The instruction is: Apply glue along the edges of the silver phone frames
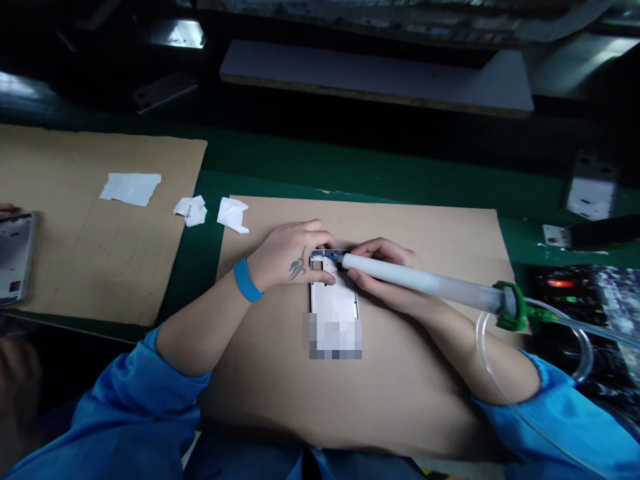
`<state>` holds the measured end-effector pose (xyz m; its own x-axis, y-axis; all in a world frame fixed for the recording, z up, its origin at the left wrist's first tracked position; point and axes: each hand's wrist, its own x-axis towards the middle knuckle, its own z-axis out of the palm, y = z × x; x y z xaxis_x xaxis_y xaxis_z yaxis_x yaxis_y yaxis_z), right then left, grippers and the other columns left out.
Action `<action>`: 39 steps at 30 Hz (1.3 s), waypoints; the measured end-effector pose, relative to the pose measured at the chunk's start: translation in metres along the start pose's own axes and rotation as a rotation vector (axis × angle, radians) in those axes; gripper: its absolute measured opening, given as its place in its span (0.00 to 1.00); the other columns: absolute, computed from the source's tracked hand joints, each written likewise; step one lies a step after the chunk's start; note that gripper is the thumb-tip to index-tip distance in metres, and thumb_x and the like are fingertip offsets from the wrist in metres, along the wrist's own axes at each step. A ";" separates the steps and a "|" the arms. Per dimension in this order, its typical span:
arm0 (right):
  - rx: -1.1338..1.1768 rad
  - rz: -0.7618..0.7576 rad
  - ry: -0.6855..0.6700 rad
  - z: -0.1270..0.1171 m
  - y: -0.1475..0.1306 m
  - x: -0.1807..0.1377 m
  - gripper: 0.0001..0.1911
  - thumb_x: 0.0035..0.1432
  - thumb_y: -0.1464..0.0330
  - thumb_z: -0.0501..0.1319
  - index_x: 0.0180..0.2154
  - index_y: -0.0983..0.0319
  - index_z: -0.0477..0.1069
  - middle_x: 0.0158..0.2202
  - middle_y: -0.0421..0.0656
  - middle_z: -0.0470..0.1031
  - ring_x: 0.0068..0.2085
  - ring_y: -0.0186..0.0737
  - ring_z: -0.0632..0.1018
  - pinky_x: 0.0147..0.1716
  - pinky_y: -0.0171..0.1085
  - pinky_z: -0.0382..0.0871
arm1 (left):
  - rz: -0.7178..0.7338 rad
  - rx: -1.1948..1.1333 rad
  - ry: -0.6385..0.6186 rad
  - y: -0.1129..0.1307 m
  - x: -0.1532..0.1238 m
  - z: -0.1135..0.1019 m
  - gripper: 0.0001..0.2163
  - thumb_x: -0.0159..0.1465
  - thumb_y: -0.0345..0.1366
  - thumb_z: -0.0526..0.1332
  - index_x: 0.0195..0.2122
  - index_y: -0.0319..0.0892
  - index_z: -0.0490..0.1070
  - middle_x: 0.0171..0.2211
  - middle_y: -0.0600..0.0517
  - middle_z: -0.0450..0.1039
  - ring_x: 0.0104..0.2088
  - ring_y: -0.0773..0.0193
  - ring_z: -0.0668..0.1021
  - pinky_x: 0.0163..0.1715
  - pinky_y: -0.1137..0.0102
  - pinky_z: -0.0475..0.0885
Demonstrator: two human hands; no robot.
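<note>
A silvery phone frame [334,303] lies on the cardboard sheet [360,400], its lower end blurred out. My left hand [300,253] grips the frame's upper left edge, thumb lying over its inner face and fingers at the top edge. My right hand [383,267] is closed around the front of a white dispensing syringe [425,280]. The syringe's tip meets the top part of the frame, near a small blue spot; whether it touches cannot be made out. A green cap joins the syringe's back end to a clear tube [483,347].
Crumpled white paper pieces [233,215] lie left of my cardboard. Another cardboard sheet [100,253] holds a second phone frame [17,257] at far left, near another person's fingers. A dark device with a red display [560,284] stands at right. A grey ledge [375,77] runs behind.
</note>
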<state>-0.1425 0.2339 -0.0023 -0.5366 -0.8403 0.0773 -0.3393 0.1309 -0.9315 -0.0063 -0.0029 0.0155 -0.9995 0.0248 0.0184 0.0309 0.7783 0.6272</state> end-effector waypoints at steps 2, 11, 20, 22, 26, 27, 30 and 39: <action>-0.004 0.014 -0.011 0.000 0.000 0.000 0.11 0.66 0.57 0.77 0.43 0.54 0.81 0.38 0.44 0.86 0.34 0.45 0.83 0.30 0.42 0.78 | 0.004 -0.010 0.000 0.000 0.000 0.000 0.27 0.62 0.59 0.81 0.52 0.45 0.84 0.48 0.48 0.81 0.45 0.53 0.82 0.44 0.63 0.71; -0.004 0.042 -0.020 -0.001 0.001 -0.001 0.14 0.65 0.53 0.77 0.43 0.52 0.80 0.40 0.45 0.86 0.35 0.49 0.84 0.31 0.45 0.80 | 0.001 -0.019 -0.012 0.001 -0.002 -0.001 0.27 0.63 0.59 0.80 0.53 0.45 0.83 0.50 0.47 0.81 0.47 0.52 0.83 0.46 0.62 0.72; -0.029 0.034 0.014 0.000 -0.004 0.003 0.12 0.62 0.58 0.77 0.41 0.54 0.80 0.34 0.43 0.85 0.31 0.45 0.82 0.28 0.41 0.76 | -0.007 -0.017 -0.008 0.001 -0.001 -0.001 0.26 0.62 0.58 0.81 0.52 0.44 0.83 0.49 0.48 0.81 0.46 0.53 0.82 0.45 0.62 0.71; -0.037 0.054 0.018 0.001 -0.004 0.003 0.13 0.61 0.56 0.78 0.40 0.55 0.80 0.34 0.44 0.85 0.31 0.46 0.83 0.28 0.42 0.76 | 0.002 -0.019 -0.003 -0.001 -0.001 0.000 0.27 0.62 0.59 0.80 0.52 0.44 0.84 0.49 0.48 0.81 0.46 0.53 0.82 0.45 0.62 0.71; -0.041 0.059 0.025 0.001 -0.004 0.004 0.14 0.60 0.55 0.78 0.40 0.54 0.80 0.34 0.43 0.85 0.31 0.46 0.83 0.28 0.42 0.76 | 0.001 -0.021 0.002 -0.001 -0.002 0.000 0.28 0.62 0.61 0.80 0.52 0.44 0.84 0.49 0.48 0.81 0.46 0.53 0.82 0.44 0.62 0.71; -0.042 0.055 0.028 0.001 -0.004 0.004 0.14 0.60 0.56 0.78 0.40 0.54 0.80 0.33 0.43 0.85 0.30 0.45 0.83 0.28 0.42 0.77 | 0.000 -0.021 0.000 -0.001 -0.002 0.000 0.28 0.62 0.61 0.80 0.52 0.44 0.84 0.49 0.48 0.81 0.46 0.53 0.82 0.44 0.62 0.70; -0.039 0.053 0.037 0.001 -0.005 0.004 0.14 0.60 0.55 0.78 0.39 0.54 0.80 0.33 0.43 0.85 0.30 0.45 0.83 0.28 0.42 0.77 | 0.003 -0.023 -0.006 -0.001 -0.001 0.000 0.28 0.63 0.61 0.79 0.52 0.45 0.83 0.49 0.48 0.81 0.46 0.53 0.82 0.44 0.62 0.71; -0.059 0.078 0.049 0.001 -0.006 0.005 0.15 0.58 0.54 0.78 0.38 0.55 0.79 0.33 0.44 0.85 0.30 0.46 0.83 0.28 0.42 0.77 | 0.003 -0.023 0.003 -0.002 -0.002 0.001 0.28 0.62 0.61 0.79 0.52 0.44 0.84 0.49 0.47 0.81 0.45 0.53 0.82 0.45 0.62 0.72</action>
<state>-0.1424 0.2287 0.0039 -0.6001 -0.7996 0.0240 -0.3389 0.2270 -0.9130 -0.0046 -0.0037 0.0136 -0.9994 0.0252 0.0222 0.0336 0.7636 0.6448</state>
